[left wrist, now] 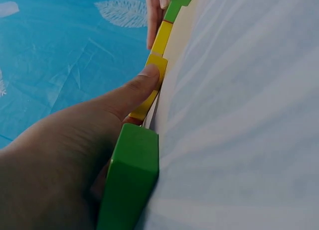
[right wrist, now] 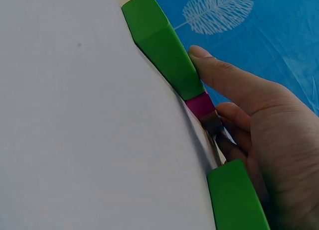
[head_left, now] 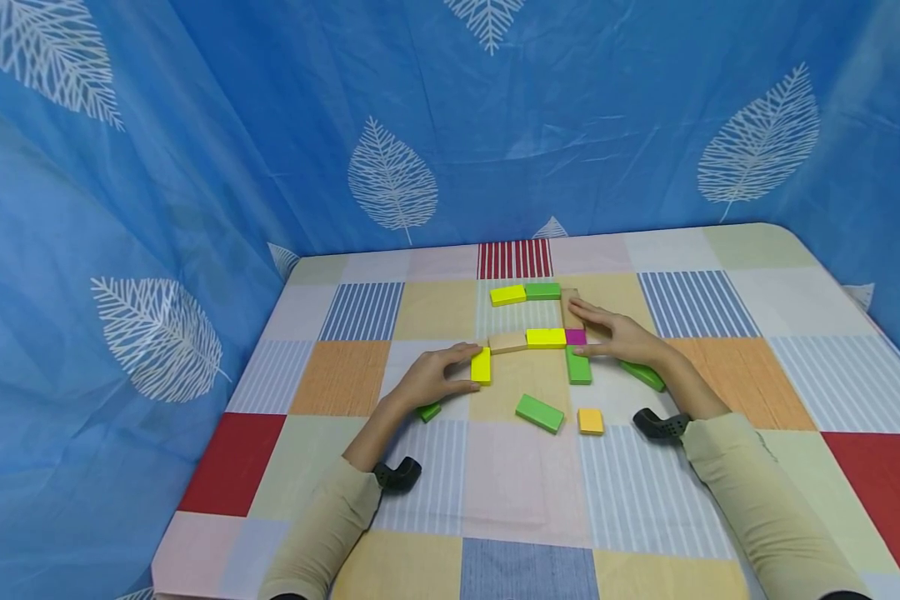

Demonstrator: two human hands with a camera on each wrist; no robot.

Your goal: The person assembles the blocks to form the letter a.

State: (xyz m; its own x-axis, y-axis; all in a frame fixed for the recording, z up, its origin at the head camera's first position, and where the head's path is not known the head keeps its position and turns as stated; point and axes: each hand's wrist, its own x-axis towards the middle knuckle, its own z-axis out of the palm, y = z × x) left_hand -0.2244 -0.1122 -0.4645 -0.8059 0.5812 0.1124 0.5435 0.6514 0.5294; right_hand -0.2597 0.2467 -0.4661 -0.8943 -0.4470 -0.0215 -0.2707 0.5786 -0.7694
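My left hand (head_left: 433, 375) pinches a yellow block (head_left: 481, 367), thumb on its near end and fingers at its far end. That block stands at the left end of a row: a natural wood block (head_left: 508, 342), a yellow block (head_left: 546, 338) and a small purple block (head_left: 575, 337). At the row's right end, my right hand (head_left: 621, 335) rests its fingertips on a wooden block (head_left: 570, 308) running away from me. Its thumb touches a green block (head_left: 578, 365) below the purple one. In the right wrist view, that thumb lies along the green block (right wrist: 162, 46).
Behind the row lie a yellow block (head_left: 508, 295) and a green block (head_left: 543, 291), end to end. Nearer are a loose green block (head_left: 539, 413) and an orange square block (head_left: 590, 421). Green blocks lie under each wrist, one left (head_left: 429, 412) and one right (head_left: 642, 375).
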